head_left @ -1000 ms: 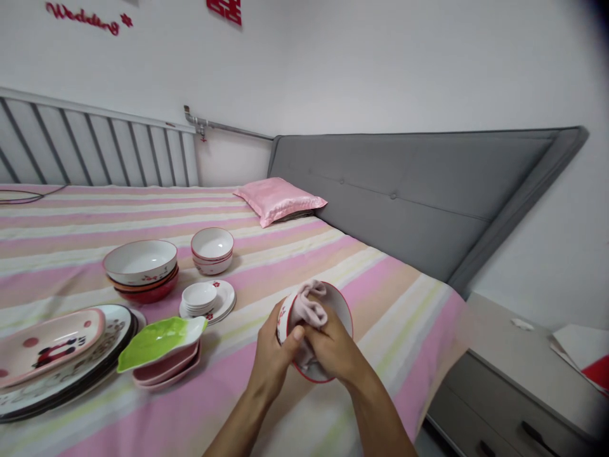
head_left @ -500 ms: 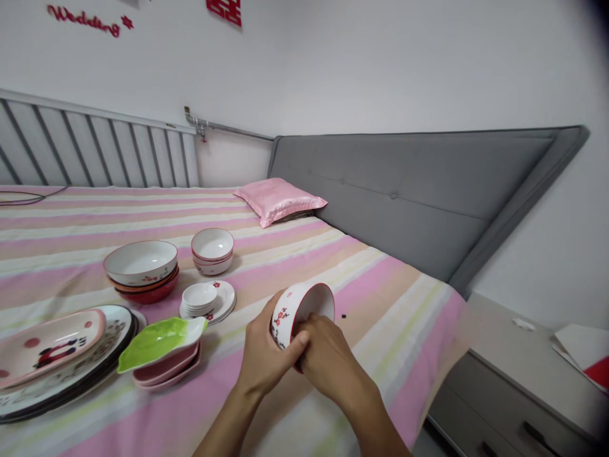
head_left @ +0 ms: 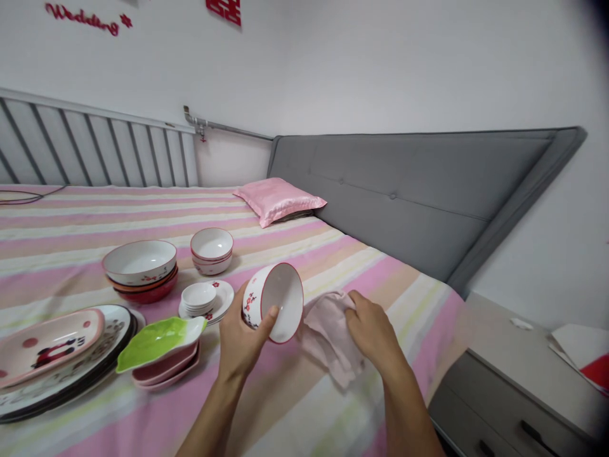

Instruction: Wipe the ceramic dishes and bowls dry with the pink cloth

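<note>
My left hand (head_left: 242,339) grips a white bowl with a red rim and red flowers (head_left: 278,301), tilted on its side so its opening faces right. A pale pink cloth (head_left: 328,333) lies spread on the striped bedspread (head_left: 295,254) just to the right of the bowl. Over that cloth's right part rests my right hand (head_left: 373,333), fingers bent down onto it. Bowl and cloth no longer touch.
Left of my hands stand a green leaf dish on pink dishes (head_left: 159,339), small saucers with cups (head_left: 204,298), stacked small bowls (head_left: 212,249), large stacked bowls (head_left: 140,268) and oval platters (head_left: 52,349). A pink pillow (head_left: 280,200), grey headboard (head_left: 409,190) and grey nightstand (head_left: 504,374) are around.
The cloth came out of the bowl and now lies on the bed under my right hand. My left hand carried the bowl leftward and turned its opening to the right.
</note>
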